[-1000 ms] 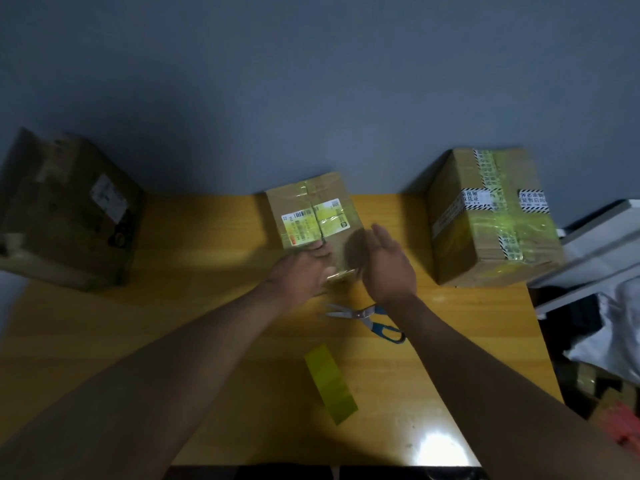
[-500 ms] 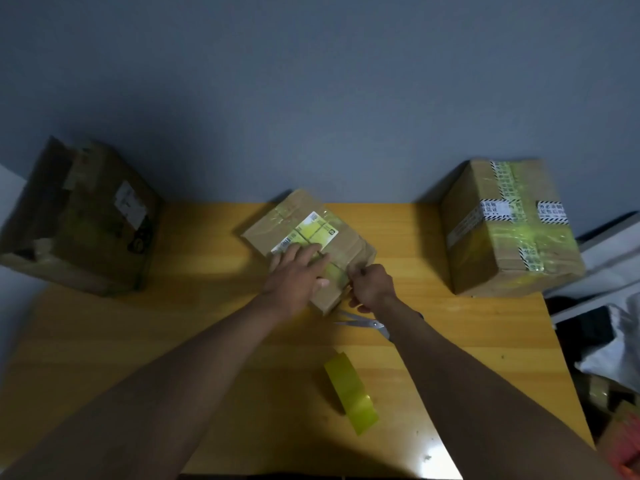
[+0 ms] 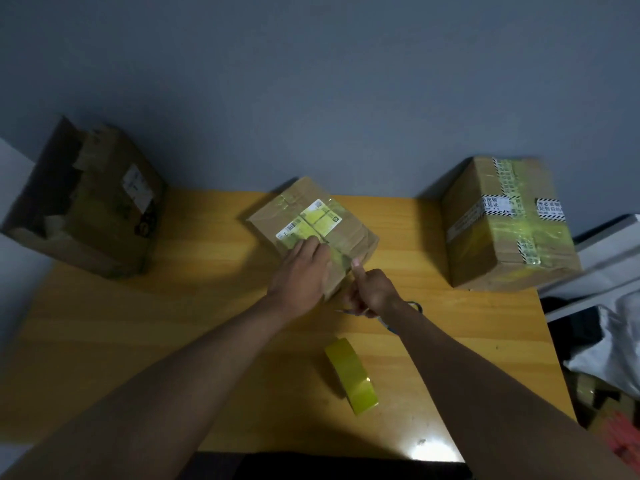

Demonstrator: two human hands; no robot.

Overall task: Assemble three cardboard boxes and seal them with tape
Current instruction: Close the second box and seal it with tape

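Left hand (image 3: 300, 271) flat on the small cardboard box (image 3: 311, 233), right hand (image 3: 372, 289) thumbing the yellow tape strip (image 3: 341, 258) — uneven pressure could wrinkle it.

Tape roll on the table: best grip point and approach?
Take the tape roll from above, pinching its two flat sides. It stands on edge with its yellow band up, apart from both hands, the scissors and the boxes. Probably an easy pick.
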